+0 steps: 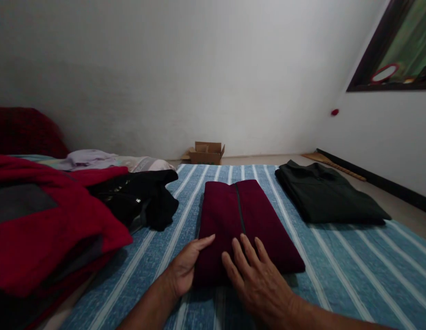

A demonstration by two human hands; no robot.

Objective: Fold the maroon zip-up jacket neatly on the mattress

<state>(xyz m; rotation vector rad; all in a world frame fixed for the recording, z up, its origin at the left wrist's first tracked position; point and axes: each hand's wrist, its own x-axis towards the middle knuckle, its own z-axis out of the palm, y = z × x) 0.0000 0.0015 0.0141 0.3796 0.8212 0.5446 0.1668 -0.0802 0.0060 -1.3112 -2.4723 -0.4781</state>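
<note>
A maroon zip jacket [229,215], folded into a neat rectangle, lies in front of me with its dark zip running up the middle. My left hand [187,268] holds its near left edge, thumb on top; the other fingers are hidden at the side or under the cloth. Flat on the near part of the jacket rests my right hand [256,279], fingers stretched out. Both hands touch the same garment. To its right is a folded dark green garment [329,195], apart from the jacket.
A blue striped bedsheet [130,279] lies under everything. At left are a loose red and grey garment [71,229], a black garment [147,197] and a pale lilac cloth [91,158]. An open cardboard box [209,156] stands by the far wall. A dark-framed window [401,50] is at upper right.
</note>
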